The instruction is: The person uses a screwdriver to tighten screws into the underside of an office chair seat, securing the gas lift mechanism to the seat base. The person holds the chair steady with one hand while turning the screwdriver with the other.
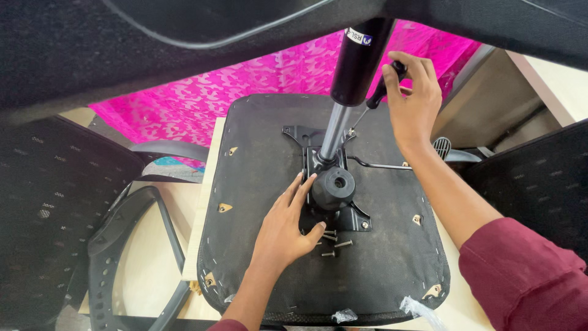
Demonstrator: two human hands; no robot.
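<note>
The right hand [411,98] has its fingers [392,76] clenched around a black-handled screwdriver [378,95], its tip at the far corner of the metal mechanism plate [318,153]. The left hand [285,230] lies with fingers [300,190] released, flat against the plate's near side beside the black knob [334,187]. Loose screws [334,242] lie just below it on the upturned seat base [257,153], which rests on the counter [153,257].

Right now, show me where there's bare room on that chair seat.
Bare patches on the seat underside: the near edge below the loose screws, and the left side beside the left hand. Crowded: the middle, with metal plate, gas cylinder, right hand and screwdriver.
</note>
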